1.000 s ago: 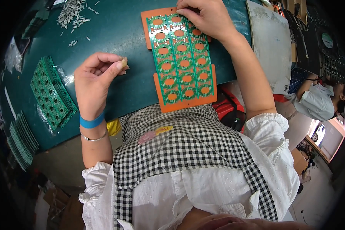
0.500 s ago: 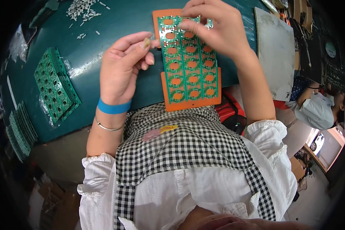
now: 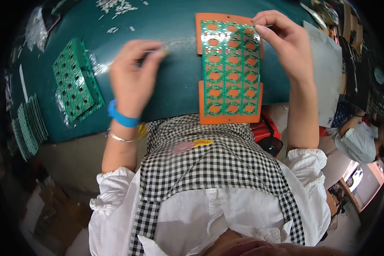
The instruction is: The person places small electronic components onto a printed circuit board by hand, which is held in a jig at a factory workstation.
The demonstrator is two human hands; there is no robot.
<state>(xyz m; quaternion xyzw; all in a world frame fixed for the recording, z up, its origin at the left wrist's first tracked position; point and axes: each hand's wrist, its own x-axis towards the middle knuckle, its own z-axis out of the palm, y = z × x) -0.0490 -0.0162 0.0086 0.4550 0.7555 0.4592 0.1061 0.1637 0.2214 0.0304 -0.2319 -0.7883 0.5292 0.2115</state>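
Note:
A green circuit board panel [image 3: 224,84], with rows of oval openings, lies on an orange fixture plate [image 3: 230,120] at the table's near edge. At the panel's far right corner my right hand [image 3: 288,45] pinches thumb and forefinger together. Whatever lies between those fingertips is too small to make out. Left of the plate, apart from it, my left hand [image 3: 132,72] hovers over the table, smeared by motion. Its thumb and forefinger come together around something small that I cannot name.
Stacked green panels [image 3: 74,83] lie on the green table [image 3: 170,89] at left, with more panels standing on edge [image 3: 30,128] beyond. Small white pieces [image 3: 117,7] are heaped at the far side. A grey board [image 3: 324,72] stands right; another person [image 3: 358,138] sits past it.
My left hand has drawn away from the fixture plate to the left. My right hand has shifted from the panel's far middle to its far right corner. The whole view has shifted slightly.

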